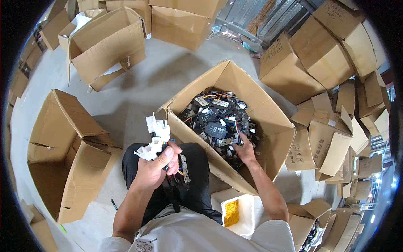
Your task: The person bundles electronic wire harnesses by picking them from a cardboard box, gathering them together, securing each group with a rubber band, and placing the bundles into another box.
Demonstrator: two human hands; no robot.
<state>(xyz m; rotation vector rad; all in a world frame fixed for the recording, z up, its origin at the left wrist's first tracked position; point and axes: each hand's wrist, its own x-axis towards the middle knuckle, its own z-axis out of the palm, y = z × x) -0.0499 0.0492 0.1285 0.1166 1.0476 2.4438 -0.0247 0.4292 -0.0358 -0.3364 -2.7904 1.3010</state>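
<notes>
My left hand [156, 168] is closed around a bundle of wired parts, held above my lap. White plastic connector housings [158, 130] stick out above the fist. Below it hangs a small circuit board [184, 169] on coloured wires. My right hand [244, 150] reaches into a large open cardboard box [268, 103], its fingers curled among wires and boards; what they grip is hidden. The box holds a heap of black display modules [216, 129], small circuit boards [221, 103] and tangled wires.
An open cardboard box [90, 168] stands on the left, another [107, 50] at the far left. Stacked cartons [321, 46] and flattened ones fill the right. A white tub [247, 210] with yellow material [231, 213] sits by my right leg. A pen [113, 204] lies on the floor.
</notes>
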